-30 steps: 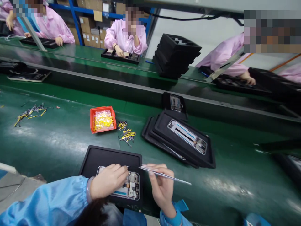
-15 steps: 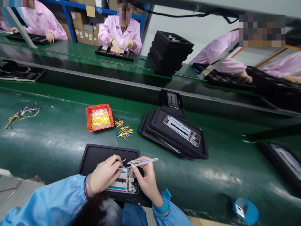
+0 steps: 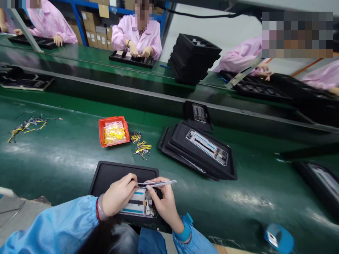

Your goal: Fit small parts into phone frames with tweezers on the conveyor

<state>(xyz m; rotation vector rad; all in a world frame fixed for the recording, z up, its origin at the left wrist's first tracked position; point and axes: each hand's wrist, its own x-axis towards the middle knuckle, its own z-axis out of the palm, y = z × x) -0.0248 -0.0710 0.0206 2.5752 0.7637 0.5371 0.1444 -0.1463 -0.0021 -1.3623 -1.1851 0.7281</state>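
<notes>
An opened phone body point(image 3: 138, 202), with pale panels, blue strips and a circuit board at its right end, lies on a black tray point(image 3: 143, 170) in front of me. My left hand point(image 3: 119, 194) rests over the phone's left part. Its fingertips are pinched at the upper edge, and what they hold is too small to make out. Held in my right hand point(image 3: 164, 201) is a pair of pale tweezers point(image 3: 167, 183). The tweezers point left, their tips close to my left fingertips. Fingers partly hide the phone's upper edge.
Behind the tray stand a red bin point(image 3: 101, 135) of bagged yellow parts and a pile of small yellow-black strips point(image 3: 143, 148). Stacked black trays point(image 3: 180, 155) carry another phone body point(image 3: 208, 146). A blue ring-shaped object point(image 3: 284, 240) sits right. Co-workers in pink point(image 3: 136, 35) work across the bench.
The tweezers' tips have moved left and down to my left fingertips, where a small pale tip stuck out before. The view has shifted slightly. Across the bench, a co-worker's hand at right has lifted.
</notes>
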